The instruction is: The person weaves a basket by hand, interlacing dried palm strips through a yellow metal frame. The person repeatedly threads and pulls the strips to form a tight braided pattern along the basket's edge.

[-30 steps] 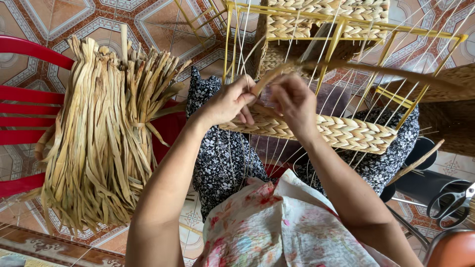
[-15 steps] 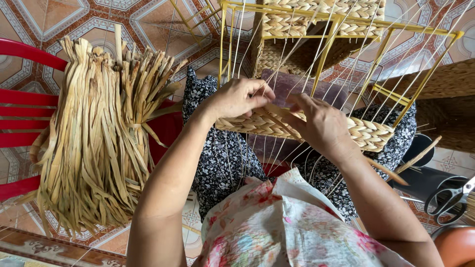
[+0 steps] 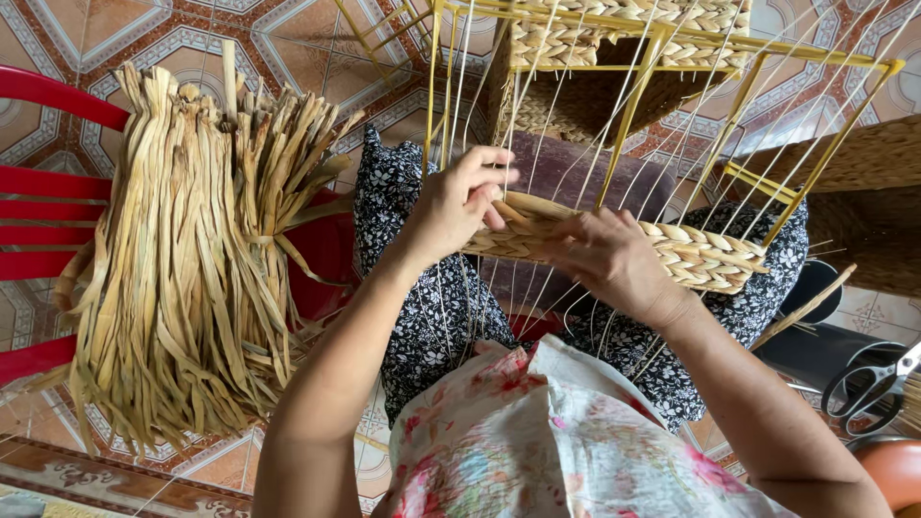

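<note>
A yellow wire basket frame (image 3: 672,125) strung with thin white cords rests over my lap. A band of braided straw weave (image 3: 705,254) runs across its near side. My left hand (image 3: 459,203) grips the left end of that band, fingers hooked around the cords. My right hand (image 3: 604,261) presses on the weave just right of it, pinching a straw strand. The two hands almost touch.
A thick bundle of dried straw strips (image 3: 192,259) hangs over a red plastic chair (image 3: 48,192) on my left. Black scissors (image 3: 868,384) lie on a dark object at the lower right. A finished woven panel (image 3: 854,192) stands at the right. Patterned tiles cover the floor.
Both hands have dropped from above the weave onto the braided band. The right hand has pulled its strand down and in against the weave.
</note>
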